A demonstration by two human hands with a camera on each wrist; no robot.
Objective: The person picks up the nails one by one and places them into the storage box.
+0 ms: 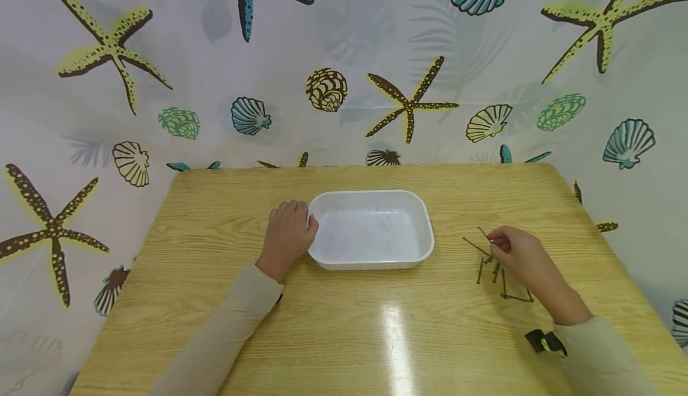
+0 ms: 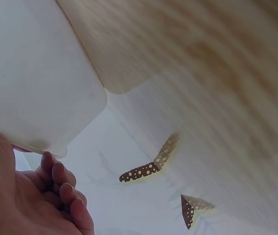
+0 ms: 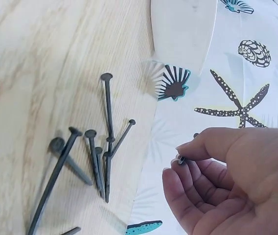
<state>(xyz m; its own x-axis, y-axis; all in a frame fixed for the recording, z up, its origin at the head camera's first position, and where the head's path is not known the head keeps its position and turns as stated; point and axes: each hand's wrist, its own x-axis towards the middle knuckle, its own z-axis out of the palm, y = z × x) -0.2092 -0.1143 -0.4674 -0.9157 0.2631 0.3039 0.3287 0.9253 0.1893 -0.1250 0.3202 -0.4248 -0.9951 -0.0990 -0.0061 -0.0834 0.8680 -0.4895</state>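
Nails by your right hand, white tub by your left

Nails [image 1: 497, 270] lie scattered on the wooden table [image 1: 344, 336], directly under and just beside your right hand [image 1: 518, 255]. That hand pinches one nail [image 3: 181, 160] between thumb and fingertips; in the right wrist view only its head end peeks out, the shaft hidden inside your curled fingers [image 3: 188, 191]. From the head view a thin dark nail sticks out past your fingertips, away from you, but whether it is the pinched one is hard to tell. Some of the loose nails overlap, and your hand covers part of the pile, so their number stays unclear.

Your left hand [image 1: 287, 235] rests against the near-left corner of a white plastic tub [image 1: 419, 258], fingers curled at its rim. In the left wrist view the tub's underside fills the upper left, blurred, and your fingers [image 2: 60, 186] sit just below its edge; whether they truly grip the rim cannot be made out.

A small black and yellow object [image 1: 545, 342] sits at your right wrist, too small to identify.
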